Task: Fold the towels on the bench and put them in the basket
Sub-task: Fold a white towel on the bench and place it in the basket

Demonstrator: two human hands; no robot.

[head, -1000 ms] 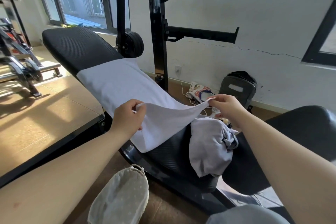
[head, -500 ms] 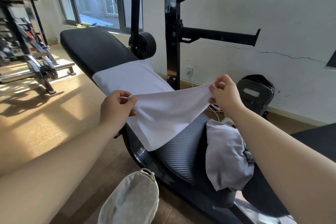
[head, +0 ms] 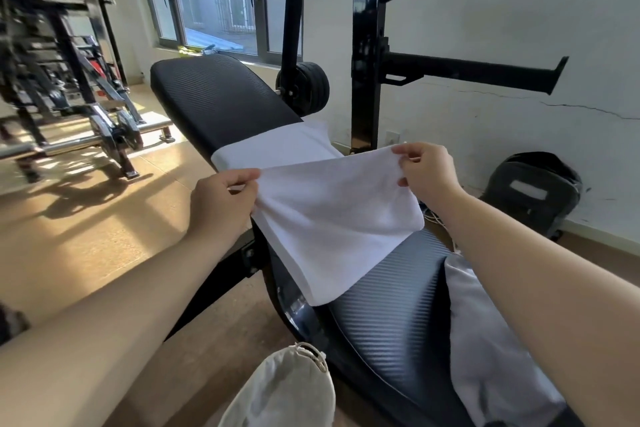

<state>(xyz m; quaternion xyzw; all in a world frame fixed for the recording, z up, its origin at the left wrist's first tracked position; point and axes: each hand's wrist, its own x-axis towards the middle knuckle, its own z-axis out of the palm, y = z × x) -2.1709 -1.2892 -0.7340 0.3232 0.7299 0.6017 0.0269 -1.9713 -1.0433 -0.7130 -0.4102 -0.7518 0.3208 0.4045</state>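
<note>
Both hands have carried the lifted edge up and away from the person since the earlier frames, so the flap now hangs further over the flat half and the fold is well under way. Left hand (head: 221, 204) pinches one corner of the white towel (head: 332, 218), thumb on top and fingers curled under. Right hand (head: 426, 170) pinches the other corner, fingertips bunching the cloth. The hands are held well apart, the edge stretched fairly taut between them, the right one a bit higher. The rest of the towel lies flat on the desk (head: 214, 97), long axis running along the pad away from the hands. Its far edge sits beyond and to the left of both hands, nearer the left one. Judgement: next move is to push the held edge forward and leftward to meet that far edge, and the right hand has more ground to cover, so skew is the risk. Grey towel (head: 485, 340) sits crumpled on the desk under the right forearm, not yet folded. Basket (head: 284, 388) stands on the floor below and behind the left hand, close to the person; its inside can't be seen.
</note>
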